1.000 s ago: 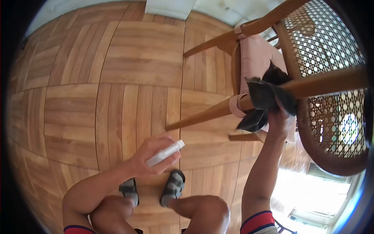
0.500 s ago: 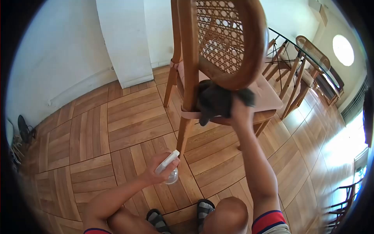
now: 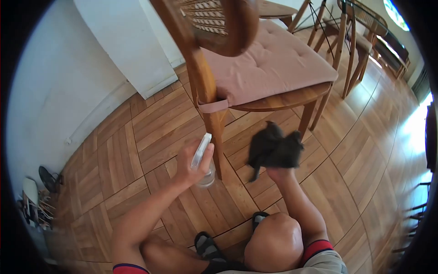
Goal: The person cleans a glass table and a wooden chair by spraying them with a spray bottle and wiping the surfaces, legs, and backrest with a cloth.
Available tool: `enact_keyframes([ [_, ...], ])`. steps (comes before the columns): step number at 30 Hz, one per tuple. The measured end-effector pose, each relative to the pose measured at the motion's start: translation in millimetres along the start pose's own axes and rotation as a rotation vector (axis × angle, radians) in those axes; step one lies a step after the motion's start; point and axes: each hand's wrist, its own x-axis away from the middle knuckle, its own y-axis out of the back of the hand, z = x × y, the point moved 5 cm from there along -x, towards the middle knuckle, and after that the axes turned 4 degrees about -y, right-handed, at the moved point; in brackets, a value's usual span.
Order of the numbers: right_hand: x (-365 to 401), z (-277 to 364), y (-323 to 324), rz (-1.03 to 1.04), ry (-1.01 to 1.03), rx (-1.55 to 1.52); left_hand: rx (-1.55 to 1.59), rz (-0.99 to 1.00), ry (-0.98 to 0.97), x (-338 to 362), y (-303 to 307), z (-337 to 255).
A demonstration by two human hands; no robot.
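My left hand (image 3: 188, 163) is wrapped round a clear spray bottle (image 3: 206, 177) with a white trigger head, close to the wooden chair's back leg. In my right hand (image 3: 279, 172) is a dark cloth (image 3: 275, 147), bunched up and hiding most of the fingers. The cloth hangs in the air over the floor, below and in front of the seat, apart from the chair. The wooden chair (image 3: 206, 75) has a woven cane back and a pink tufted cushion (image 3: 278, 64). A pink strap (image 3: 213, 106) from the cushion goes round the back leg.
A white pillar (image 3: 130, 45) stands behind the chair at the left. More cane-backed chairs (image 3: 365, 18) are at the upper right. Shoes and other items (image 3: 48, 179) lie by the left wall. Parquet floor (image 3: 169, 121) surrounds my sandalled feet.
My right hand has drawn the cloth down and away from the chair back. My left hand still grips the spray bottle, now nearer the chair leg. The view has tilted and shifted.
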Motion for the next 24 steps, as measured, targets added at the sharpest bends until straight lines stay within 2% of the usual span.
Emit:
enact_keyframes([
  [1, -8.9, -9.7, 11.0, -0.251, 0.022, -0.001, -0.075, 0.011, -0.052, -7.3, -2.7, -0.9],
  [2, -21.4, -16.8, 16.0, -0.26, 0.025, -0.016, -0.147, 0.019, -0.104, -13.3, -5.1, -3.0],
  [4, -47.8, -22.2, 11.8, 0.078, 0.395, 1.179, -0.155, 0.021, -0.082, -22.2, -8.8, -3.3],
  [5, -64.3, -30.6, 26.1, 0.072, 0.392, 1.165, -0.159, 0.01, -0.066, -25.3, -9.1, -3.2],
  [7, -89.6, -48.2, 53.1, 0.017, 0.595, 1.474, -0.181, 0.074, 0.005, -28.2, -9.4, -1.0],
  [9, -96.7, -64.2, 76.2, 0.058, 0.657, 1.342, -0.207, 0.139, 0.083, -27.3, -11.0, 8.8],
  [10, -96.1, -68.1, 80.4, 0.098, 0.723, 1.226, -0.258, 0.156, 0.012, -26.5, -11.7, 10.2],
  [11, -100.4, -71.9, 94.2, 0.033, 0.55, 1.321, -0.307, 0.178, -0.056, -23.1, -11.3, 11.5],
  [12, -100.9, -67.9, 77.7, 0.02, 0.536, 1.303, -0.319, 0.195, -0.041, -19.1, -7.4, 10.8],
  [14, -107.7, -74.2, 43.9, 0.174, 0.229, 1.346, -0.269, 0.169, 0.152, -9.7, 4.3, 11.6],
  [15, -107.3, -82.9, 28.2, 0.074, 0.089, 1.24, -0.203, 0.07, -0.001, -6.7, 10.1, 6.6],
  [16, -104.8, -94.6, 13.6, 0.056, 0.034, 1.168, -0.21, 0.089, 0.01, 2.5, 17.5, 8.1],
  [17, -99.9, -107.9, 7.2, 0.033, -0.016, 1.097, -0.174, 0.083, 0.149, 18.7, 31.0, 14.3],
  [18, -91.0, -103.2, -3.1, -0.141, 0.419, 1.452, -0.136, 0.071, 0.286, 34.8, 43.1, 19.1],
  [19, -72.9, -100.5, -16.1, -0.327, 0.887, 1.775, -0.12, 0.046, 0.311, 47.0, 53.4, 18.9],
  [20, -60.0, -114.9, 6.5, -0.34, 0.895, 1.774, -0.103, 0.018, 0.331, 56.6, 61.5, 17.7],
  [21, -47.4, -139.1, 27.1, -0.241, 1.034, 1.965, -0.104, 0.028, 0.318, 63.5, 64.9, 13.6],
  [22, -41.1, -165.2, 52.1, -0.132, 1.167, 2.155, -0.073, -0.016, 0.39, 72.1, 70.1, 13.2],
  [23, -45.9, -155.4, 42.3, -0.146, 1.168, 2.156, -0.042, -0.06, 0.47, 77.7, 74.7, 15.1],
  [24, -53.9, -130.9, 22.7, -0.175, 1.081, 1.943, -0.044, -0.049, 0.475, 79.0, 79.4, 15.5],
])
